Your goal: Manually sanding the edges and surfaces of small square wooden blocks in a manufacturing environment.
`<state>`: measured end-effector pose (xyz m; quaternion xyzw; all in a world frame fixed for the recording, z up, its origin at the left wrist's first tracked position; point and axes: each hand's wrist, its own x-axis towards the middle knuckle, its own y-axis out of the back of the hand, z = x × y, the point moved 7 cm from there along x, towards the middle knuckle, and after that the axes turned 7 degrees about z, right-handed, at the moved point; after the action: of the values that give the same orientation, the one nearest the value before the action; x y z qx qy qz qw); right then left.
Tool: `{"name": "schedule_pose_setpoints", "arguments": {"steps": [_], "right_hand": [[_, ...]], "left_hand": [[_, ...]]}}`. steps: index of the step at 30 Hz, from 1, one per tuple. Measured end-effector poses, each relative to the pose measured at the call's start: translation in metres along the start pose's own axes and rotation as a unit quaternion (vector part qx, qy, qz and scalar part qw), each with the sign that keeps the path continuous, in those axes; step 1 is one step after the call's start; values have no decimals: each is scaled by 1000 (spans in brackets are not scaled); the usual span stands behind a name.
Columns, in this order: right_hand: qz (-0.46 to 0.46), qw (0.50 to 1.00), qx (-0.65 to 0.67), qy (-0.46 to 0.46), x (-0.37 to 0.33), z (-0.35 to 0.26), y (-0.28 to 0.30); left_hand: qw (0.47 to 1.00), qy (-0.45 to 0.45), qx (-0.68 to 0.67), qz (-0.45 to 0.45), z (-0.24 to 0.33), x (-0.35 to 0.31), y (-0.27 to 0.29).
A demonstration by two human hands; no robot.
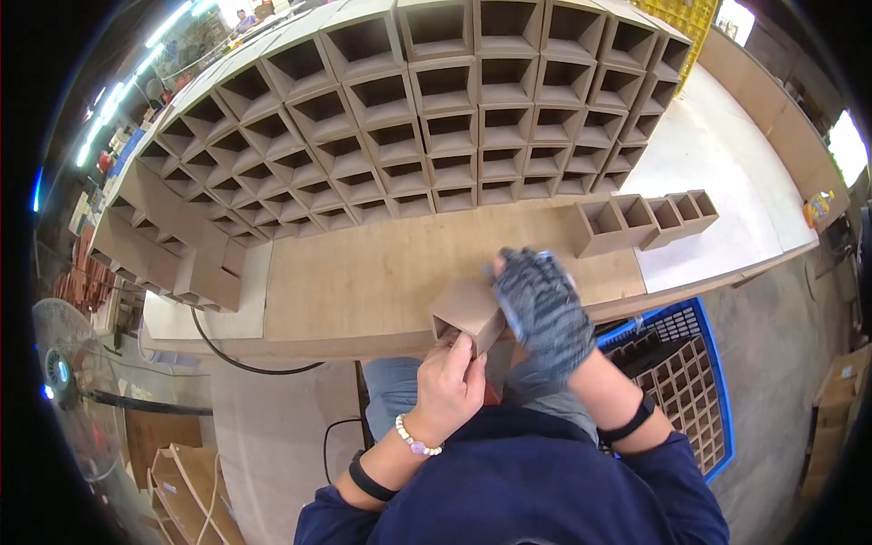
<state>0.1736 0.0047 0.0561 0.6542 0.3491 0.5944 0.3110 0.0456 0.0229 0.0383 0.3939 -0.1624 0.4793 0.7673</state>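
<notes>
My bare left hand [450, 381] pinches the near lower edge of a brown square open box [468, 309] at the table's front edge. Its open end faces toward me and to the left. Beside the box, my right hand [545, 313] wears a dark grey work glove. Its fingers are curled and somewhat blurred; whatever they grip is hidden. A greyish, blurred shape shows below the glove, too unclear to name. Behind my hands rises a wide wall of stacked brown square boxes [450, 132], their open ends toward me.
A short row of the same boxes [604, 232] stands right, more [213, 277] at far left. The wooden table [363, 272] has white boards at both sides. Below right, a blue crate [718, 400] holds brown grids. A fan [68, 377] stands lower left; a black cable hangs nearby.
</notes>
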Motion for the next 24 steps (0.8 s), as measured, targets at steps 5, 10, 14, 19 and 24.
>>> {"name": "schedule_pose_setpoints", "arguments": {"steps": [5,10,14,19,24], "right_hand": [[14,993,97,65,-4,-32,10],[19,998,-50,-22,8,21,-5],[25,997,65,40,0,-22,14],[-46,994,-95,-16,-13,43,-32],[52,990,134,-9,-3,16,18]], "left_hand": [[998,50,-30,-14,-3,0,3],[994,78,-76,12,-14,-1,4],[998,46,-51,0,-12,2,4],[967,181,-177,-8,-23,-2,8],[807,355,-472,5,-40,-1,10]]}}
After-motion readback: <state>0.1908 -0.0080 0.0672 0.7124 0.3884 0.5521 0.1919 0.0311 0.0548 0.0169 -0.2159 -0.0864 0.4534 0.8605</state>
